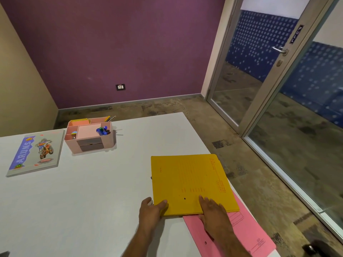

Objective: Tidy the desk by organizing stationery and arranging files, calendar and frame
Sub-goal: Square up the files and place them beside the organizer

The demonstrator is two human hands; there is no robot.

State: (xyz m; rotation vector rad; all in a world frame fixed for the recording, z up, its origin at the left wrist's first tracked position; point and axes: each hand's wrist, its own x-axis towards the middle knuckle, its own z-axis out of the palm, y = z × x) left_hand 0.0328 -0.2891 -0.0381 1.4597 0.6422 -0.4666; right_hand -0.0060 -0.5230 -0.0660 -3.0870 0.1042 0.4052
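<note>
White surface [96, 191] carrying all items. Yellow file [189, 180] is lying flat near the right edge, overlapping a pink file [239, 236] that is projecting past the near right edge. A notebook [35, 153] with a motorcycle cover is sitting at the far left, just beside a pink desk organizer [89, 136] that is holding pens and notes toward the far edge. Left hand [151, 210] is gripping the yellow file's near left corner, thumb on top. Right hand [213, 212] is pressing flat, fingers extended, on the yellow file's near edge and the pink file.
</note>
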